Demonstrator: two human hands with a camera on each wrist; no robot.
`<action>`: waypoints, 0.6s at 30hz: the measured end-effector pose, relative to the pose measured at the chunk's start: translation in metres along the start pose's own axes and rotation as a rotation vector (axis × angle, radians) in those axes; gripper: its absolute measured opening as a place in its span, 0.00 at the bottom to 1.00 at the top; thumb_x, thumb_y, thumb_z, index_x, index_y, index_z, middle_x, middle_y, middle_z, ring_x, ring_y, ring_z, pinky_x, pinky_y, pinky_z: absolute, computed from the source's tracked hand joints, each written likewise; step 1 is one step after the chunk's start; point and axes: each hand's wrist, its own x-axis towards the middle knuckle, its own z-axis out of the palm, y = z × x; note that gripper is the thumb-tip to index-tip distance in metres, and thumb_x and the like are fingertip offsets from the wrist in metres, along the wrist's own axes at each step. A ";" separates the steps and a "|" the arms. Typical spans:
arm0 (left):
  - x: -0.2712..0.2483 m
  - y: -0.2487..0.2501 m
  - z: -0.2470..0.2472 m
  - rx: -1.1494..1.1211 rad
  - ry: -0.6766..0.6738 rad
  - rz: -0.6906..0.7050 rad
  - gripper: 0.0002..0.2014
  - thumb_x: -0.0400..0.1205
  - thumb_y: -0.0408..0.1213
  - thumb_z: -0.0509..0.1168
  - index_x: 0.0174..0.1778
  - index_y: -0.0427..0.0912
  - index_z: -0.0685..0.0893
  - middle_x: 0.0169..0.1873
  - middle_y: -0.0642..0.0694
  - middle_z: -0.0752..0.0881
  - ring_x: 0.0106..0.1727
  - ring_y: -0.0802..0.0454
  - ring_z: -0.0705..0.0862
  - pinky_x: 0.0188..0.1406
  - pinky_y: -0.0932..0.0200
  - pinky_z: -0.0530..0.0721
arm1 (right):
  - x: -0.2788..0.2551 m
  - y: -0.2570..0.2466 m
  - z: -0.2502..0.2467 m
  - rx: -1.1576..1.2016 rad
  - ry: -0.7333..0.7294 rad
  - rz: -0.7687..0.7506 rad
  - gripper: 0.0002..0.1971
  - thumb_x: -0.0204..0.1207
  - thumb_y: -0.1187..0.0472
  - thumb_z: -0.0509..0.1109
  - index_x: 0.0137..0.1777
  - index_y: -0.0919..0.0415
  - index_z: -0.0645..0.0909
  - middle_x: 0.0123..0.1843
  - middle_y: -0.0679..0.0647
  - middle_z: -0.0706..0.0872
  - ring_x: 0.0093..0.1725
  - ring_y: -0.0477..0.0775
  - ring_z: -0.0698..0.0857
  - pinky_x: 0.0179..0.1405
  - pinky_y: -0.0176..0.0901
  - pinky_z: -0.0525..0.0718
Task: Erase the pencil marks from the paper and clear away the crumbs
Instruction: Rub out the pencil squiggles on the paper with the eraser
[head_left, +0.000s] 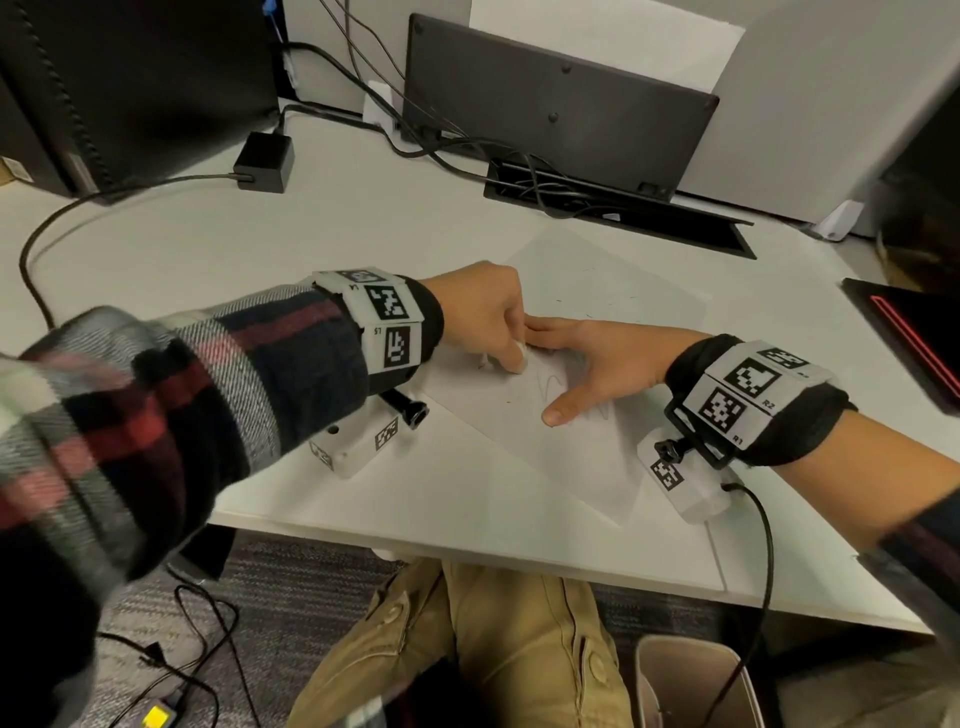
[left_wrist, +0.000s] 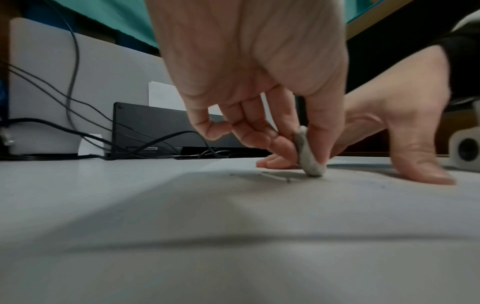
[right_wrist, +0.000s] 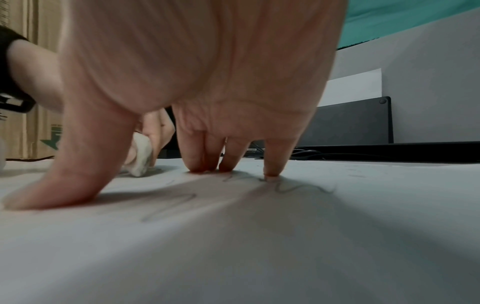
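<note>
A white sheet of paper (head_left: 571, 447) lies on the white desk (head_left: 363, 234), with wavy pencil marks (right_wrist: 176, 205) on it. My left hand (head_left: 488, 317) pinches a worn white eraser (left_wrist: 309, 156) between thumb and fingers, its tip pressed on the paper (left_wrist: 337, 205) by some dark crumbs (left_wrist: 275, 176). The eraser (right_wrist: 141, 158) also shows in the right wrist view, behind the thumb. My right hand (head_left: 587, 358) lies flat on the sheet with fingers (right_wrist: 272, 162) spread and straight, holding it down just right of the eraser (head_left: 519, 356). Small dark crumbs (head_left: 597, 301) dot the far part of the sheet.
A black upright panel (head_left: 556, 104) and a cable tray (head_left: 613, 202) with several cables stand at the back. A black power brick (head_left: 265, 161) sits back left, a dark red-edged object (head_left: 914, 338) at the right edge. A bin (head_left: 691, 680) stands below the desk's front edge.
</note>
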 end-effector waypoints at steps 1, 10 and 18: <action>-0.001 0.001 0.001 -0.005 -0.019 0.005 0.05 0.71 0.41 0.75 0.31 0.50 0.88 0.25 0.57 0.84 0.29 0.64 0.80 0.34 0.71 0.75 | 0.000 0.000 0.000 0.000 0.001 0.001 0.57 0.54 0.32 0.75 0.82 0.50 0.54 0.83 0.38 0.48 0.81 0.40 0.52 0.82 0.49 0.53; -0.001 0.001 0.001 -0.001 -0.039 0.009 0.04 0.71 0.40 0.75 0.31 0.50 0.89 0.25 0.57 0.85 0.29 0.63 0.81 0.34 0.70 0.74 | -0.001 -0.003 0.000 0.004 0.004 0.031 0.60 0.51 0.29 0.75 0.82 0.50 0.53 0.83 0.37 0.49 0.81 0.39 0.52 0.82 0.49 0.54; -0.003 -0.012 -0.009 -0.062 0.151 -0.009 0.07 0.74 0.43 0.73 0.43 0.45 0.90 0.33 0.56 0.85 0.32 0.64 0.78 0.30 0.74 0.71 | -0.005 -0.007 -0.001 0.002 0.022 0.040 0.54 0.62 0.39 0.77 0.82 0.52 0.51 0.84 0.38 0.45 0.81 0.39 0.49 0.82 0.45 0.48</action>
